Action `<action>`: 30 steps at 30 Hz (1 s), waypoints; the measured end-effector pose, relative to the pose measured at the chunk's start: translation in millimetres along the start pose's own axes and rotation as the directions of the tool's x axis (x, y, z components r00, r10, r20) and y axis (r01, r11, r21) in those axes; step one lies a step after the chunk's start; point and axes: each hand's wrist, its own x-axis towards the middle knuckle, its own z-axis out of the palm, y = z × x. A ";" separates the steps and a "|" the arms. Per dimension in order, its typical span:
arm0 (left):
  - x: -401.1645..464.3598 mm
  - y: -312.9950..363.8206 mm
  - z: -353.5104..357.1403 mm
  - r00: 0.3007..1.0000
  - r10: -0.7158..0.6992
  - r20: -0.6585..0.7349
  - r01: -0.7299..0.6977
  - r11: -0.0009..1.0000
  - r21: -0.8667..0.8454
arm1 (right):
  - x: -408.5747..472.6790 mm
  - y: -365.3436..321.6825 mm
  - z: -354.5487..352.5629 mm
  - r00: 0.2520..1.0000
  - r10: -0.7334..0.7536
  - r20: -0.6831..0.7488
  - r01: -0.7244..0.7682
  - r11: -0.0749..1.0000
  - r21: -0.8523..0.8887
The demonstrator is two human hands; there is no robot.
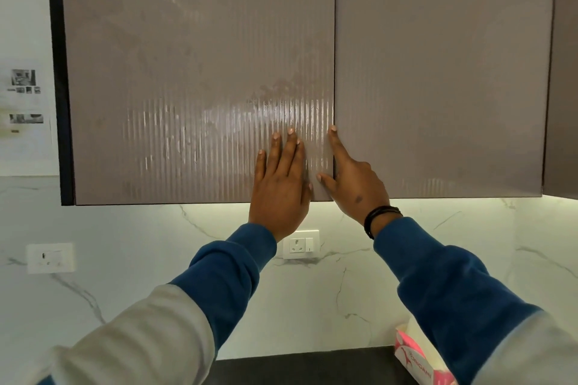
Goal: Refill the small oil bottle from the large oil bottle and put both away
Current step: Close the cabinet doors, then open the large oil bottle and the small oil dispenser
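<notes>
Bottles, large and small, are nowhere in sight; whether they sit behind these doors I can't tell, since both cupboard doors are closed and hide whatever is inside. I judge I'm either shutting up or about to open. My left hand [280,187] lies flat, fingers straight and together, pressing the left door [187,72] near its inner edge. My right hand [353,181] has forefinger and thumb stretched along the seam beside the right door [438,72], holding nothing. Below, a pink carton [413,356] stands on the dark bench [297,369].
</notes>
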 end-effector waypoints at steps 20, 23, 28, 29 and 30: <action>-169.7 139.3 70.0 0.920 -0.177 0.351 0.329 0.834 -0.442 | -187.6 110.2 29.5 0.931 0.326 0.164 -0.361 0.890 0.277; -205.1 166.6 80.0 0.841 -0.293 0.455 0.505 0.729 -0.463 | -225.5 137.6 40.4 0.907 0.379 0.182 -0.418 0.863 0.286; -246.2 193.8 100.3 0.721 -0.285 0.631 0.657 0.569 -0.494 | -281.8 166.0 59.8 0.820 0.517 0.246 -0.572 0.760 0.309; -249.2 196.8 104.1 0.701 -0.278 0.657 0.680 0.540 -0.496 | -289.2 166.3 61.3 0.806 0.530 0.263 -0.591 0.753 0.291; -252.1 200.6 108.4 0.683 -0.270 0.679 0.700 0.510 -0.501 | -295.4 164.7 60.5 0.788 0.546 0.284 -0.613 0.742 0.274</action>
